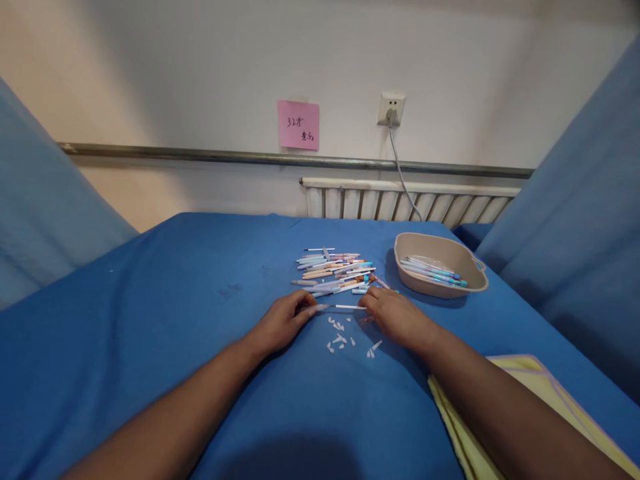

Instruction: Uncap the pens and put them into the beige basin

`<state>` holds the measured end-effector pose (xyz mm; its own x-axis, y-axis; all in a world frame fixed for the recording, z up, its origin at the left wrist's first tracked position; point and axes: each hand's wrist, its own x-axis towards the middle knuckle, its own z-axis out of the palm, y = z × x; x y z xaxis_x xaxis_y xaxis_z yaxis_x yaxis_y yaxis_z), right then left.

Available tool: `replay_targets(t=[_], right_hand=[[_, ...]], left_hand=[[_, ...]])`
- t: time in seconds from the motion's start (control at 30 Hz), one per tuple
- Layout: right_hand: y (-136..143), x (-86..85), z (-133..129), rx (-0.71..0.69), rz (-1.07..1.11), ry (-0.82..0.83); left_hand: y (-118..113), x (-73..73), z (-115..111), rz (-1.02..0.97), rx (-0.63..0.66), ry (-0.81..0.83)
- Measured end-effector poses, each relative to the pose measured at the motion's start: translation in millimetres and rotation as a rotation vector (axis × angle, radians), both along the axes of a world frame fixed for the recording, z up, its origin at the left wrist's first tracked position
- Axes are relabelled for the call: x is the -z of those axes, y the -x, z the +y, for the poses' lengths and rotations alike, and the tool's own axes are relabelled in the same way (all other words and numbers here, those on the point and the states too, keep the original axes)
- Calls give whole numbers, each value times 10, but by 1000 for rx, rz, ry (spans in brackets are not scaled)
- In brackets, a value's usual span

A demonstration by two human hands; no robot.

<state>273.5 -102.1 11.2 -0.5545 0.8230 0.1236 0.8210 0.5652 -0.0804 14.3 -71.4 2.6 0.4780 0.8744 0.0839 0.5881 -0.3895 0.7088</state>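
My left hand (285,321) is closed around a pale pen barrel (320,307) whose narrow end points right. Pinched in my right hand (395,315) is a white pen refill (349,307), its dark tip pointing left at the barrel; whether the two touch I cannot tell. Just beyond both hands lies a loose pile of pen barrels and refills (333,270), in white, pale blue, peach and brown. Between my forearms, several small white cone-shaped pen tips (339,339) are scattered on the blue cloth. A small reddish piece shows beneath my right hand.
A beige basket (440,289) at the right holds several pens (433,272) with blue ends. A yellow cloth (537,380) lies under my right forearm. The blue-covered table (150,320) backs onto a wall with a radiator (370,200), a plugged cord (400,170) and a pink note (299,125).
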Motion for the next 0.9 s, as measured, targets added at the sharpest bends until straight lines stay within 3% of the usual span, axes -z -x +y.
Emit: replay_targets(t=[0.13,0.27,0.43,0.63,0.8,0.9], right_hand=[[-19,49,9,-48,129,-17],[-2,92,9,-108,482,-27],[102,91,-35,43,825,75],[274,84,-135,66,886,99],[315,17,-221,-35,828,81],[226,-65,-225,-13,863,113]], left_hand=[[-4,-17,-23,-17,28,13],[-26,-52,-62,-70,45,76],[-124,-135,-176,-230,135,317],[-220,-177,-293,-299,139,558],[-232,-109,-306,-368,152,622],[-237,-91,-301,-444,164,636]])
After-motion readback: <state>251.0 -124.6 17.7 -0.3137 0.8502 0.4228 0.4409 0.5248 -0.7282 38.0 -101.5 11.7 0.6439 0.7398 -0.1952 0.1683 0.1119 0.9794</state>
